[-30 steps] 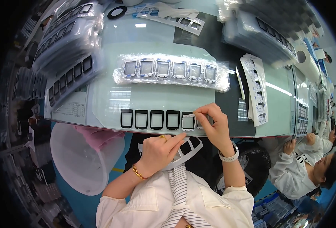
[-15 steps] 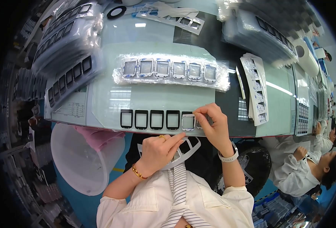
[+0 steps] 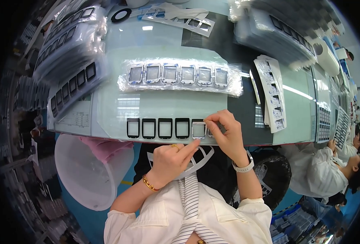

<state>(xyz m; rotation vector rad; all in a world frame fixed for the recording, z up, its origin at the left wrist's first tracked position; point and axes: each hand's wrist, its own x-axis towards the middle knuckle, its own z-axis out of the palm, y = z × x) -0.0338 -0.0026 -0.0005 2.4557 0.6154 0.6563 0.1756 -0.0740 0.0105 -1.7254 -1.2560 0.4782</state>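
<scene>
At the counter's (image 3: 172, 105) near edge, the left hand (image 3: 171, 160) grips a white slotted strip (image 3: 204, 159); the right hand (image 3: 225, 128) pinches a white frame (image 3: 198, 138) at its corner, right of 4 black frames (image 3: 165, 136). Beyond lies a plastic-wrapped pack (image 3: 180, 86) showing 6 frames.

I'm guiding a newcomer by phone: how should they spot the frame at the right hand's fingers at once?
Find the pale table, then the row of black frames along its near edge. Go to the fifth frame from the left, its top right corner at the fingers of the right hand. It shows a white border, unlike the four plain black frames to its left.
</scene>
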